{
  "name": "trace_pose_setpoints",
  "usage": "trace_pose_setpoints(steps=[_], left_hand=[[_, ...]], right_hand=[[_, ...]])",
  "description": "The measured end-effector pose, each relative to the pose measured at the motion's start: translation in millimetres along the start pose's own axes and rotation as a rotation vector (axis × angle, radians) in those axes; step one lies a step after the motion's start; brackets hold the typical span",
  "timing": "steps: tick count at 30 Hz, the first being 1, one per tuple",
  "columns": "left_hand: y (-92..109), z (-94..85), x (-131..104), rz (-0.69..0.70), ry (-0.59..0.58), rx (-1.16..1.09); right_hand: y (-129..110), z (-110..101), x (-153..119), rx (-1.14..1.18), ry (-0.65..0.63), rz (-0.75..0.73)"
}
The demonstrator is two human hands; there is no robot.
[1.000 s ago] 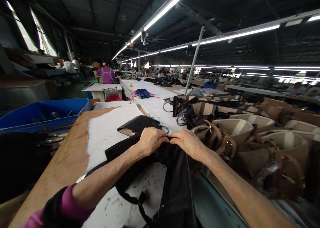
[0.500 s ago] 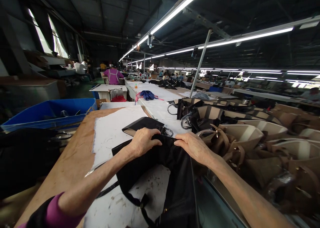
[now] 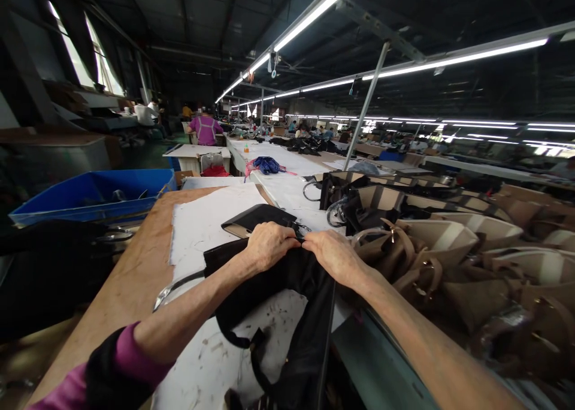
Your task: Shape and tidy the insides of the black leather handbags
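A black bag (image 3: 309, 296) lies spread over the white-covered table in front of me, its strap hanging in a loop on the near side. My left hand (image 3: 272, 246) pinches its far edge between thumb and fingers. Close beside it, my right hand (image 3: 330, 254) grips the same edge, and the two hands nearly touch. Fingertips cover the exact spot they hold. Just beyond my hands rests a black flap-like piece (image 3: 258, 218) with a tan underside; whether it belongs to the same bag I cannot tell.
Tan bags (image 3: 431, 236) and black bags (image 3: 372, 200) stand packed along the right. A blue bin (image 3: 94, 194) is at the left, with dark bags (image 3: 49, 272) before it. A blue cloth bundle (image 3: 268, 165) lies farther up the table. A person in purple (image 3: 205, 130) sits ahead.
My hands have come together along the bag's edge, the left moving right and the right moving left. The edge between them is bunched closer.
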State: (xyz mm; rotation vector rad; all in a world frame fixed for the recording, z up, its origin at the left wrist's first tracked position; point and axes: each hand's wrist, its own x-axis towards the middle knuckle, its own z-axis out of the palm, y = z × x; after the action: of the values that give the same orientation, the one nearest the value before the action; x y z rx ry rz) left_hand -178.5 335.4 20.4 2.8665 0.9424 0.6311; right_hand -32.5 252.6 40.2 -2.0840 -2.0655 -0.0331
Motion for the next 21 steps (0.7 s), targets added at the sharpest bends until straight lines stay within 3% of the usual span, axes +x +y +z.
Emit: trace_pose_setpoints(steps=[7, 15, 18, 21], left_hand=[[-5, -7.6, -4, 0.034, -0.094, -0.01], [-50, -34.1, -71, -0.178, -0.061, 0.095], [-54, -43.0, -94, -0.18, -0.019, 0.054], [-54, -51.9, -108, -0.105, -0.011, 0.039]], right_hand=[[6, 1, -9, 0.026, 0.03, -0.002], [-4, 2, -18, 0.08, 0.067, -0.058], [0, 12, -20, 0.109, 0.069, -0.01], [21, 34, -17, 0.259, 0.167, -0.032]])
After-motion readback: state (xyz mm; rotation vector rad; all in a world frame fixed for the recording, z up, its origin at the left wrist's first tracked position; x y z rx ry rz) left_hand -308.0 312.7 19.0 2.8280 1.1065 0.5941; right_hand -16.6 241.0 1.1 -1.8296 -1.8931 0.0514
